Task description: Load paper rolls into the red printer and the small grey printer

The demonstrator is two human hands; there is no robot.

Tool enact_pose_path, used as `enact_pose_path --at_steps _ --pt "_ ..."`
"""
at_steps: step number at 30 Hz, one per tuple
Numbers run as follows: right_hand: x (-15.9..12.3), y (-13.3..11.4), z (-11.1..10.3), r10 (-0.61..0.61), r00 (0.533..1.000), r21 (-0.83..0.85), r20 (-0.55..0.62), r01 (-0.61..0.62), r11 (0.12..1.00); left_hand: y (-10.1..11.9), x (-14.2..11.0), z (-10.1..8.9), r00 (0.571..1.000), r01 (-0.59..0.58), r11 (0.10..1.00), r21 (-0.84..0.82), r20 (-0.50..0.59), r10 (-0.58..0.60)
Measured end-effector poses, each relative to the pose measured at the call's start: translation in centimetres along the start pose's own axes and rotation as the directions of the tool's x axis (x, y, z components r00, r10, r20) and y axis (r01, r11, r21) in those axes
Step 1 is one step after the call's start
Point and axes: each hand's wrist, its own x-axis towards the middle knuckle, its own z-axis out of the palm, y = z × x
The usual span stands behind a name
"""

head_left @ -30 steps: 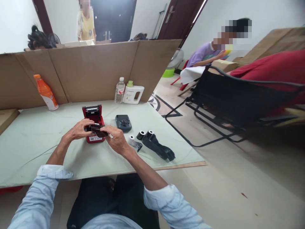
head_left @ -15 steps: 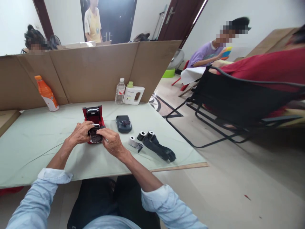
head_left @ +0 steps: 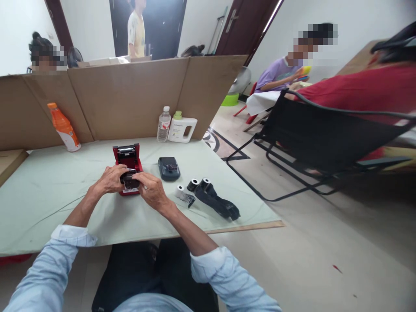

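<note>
A small red printer stands on the table with its lid raised, a metal bar and black roller showing in the lid. Over its lower half, my left hand and my right hand pinch a dark, shiny paper roll from either side. Fingertips cover both ends of that roll, and I cannot tell whether it touches the inside of the printer. Just right of my hands lies a dark blue printer, lid down. Beyond my right hand are a white-cored black roll, a smaller roll and a roll with a long black strip.
A cardboard screen lines the table's far side. Before it stand an orange bottle, a water bottle and a white jug. A black folding chair with a person in red is at right. Other people are beyond.
The dark roll has tilted and risen slightly, baring a pale strip at the red printer's front. My right hand shifted a little upward. Behind the screen, a standing person moved right.
</note>
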Motion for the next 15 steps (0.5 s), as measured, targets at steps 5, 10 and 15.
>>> enact_pose_path --at_steps 5,10,15 --pt "0.4 1.0 0.0 0.054 0.999 -0.008 -0.002 -0.054 0.999 -0.1 -0.1 -0.3 0.999 -0.053 0.997 -0.054 0.007 0.053" --pt "1.0 1.5 0.1 0.066 0.995 -0.054 0.078 -0.062 0.997 -2.0 0.6 -2.1 0.988 -0.101 0.967 -0.236 0.089 0.125" --pt "1.3 1.0 -0.1 0.044 0.998 -0.065 0.036 -0.041 0.997 -3.1 2.8 -2.7 0.991 0.037 0.946 -0.322 0.133 0.006"
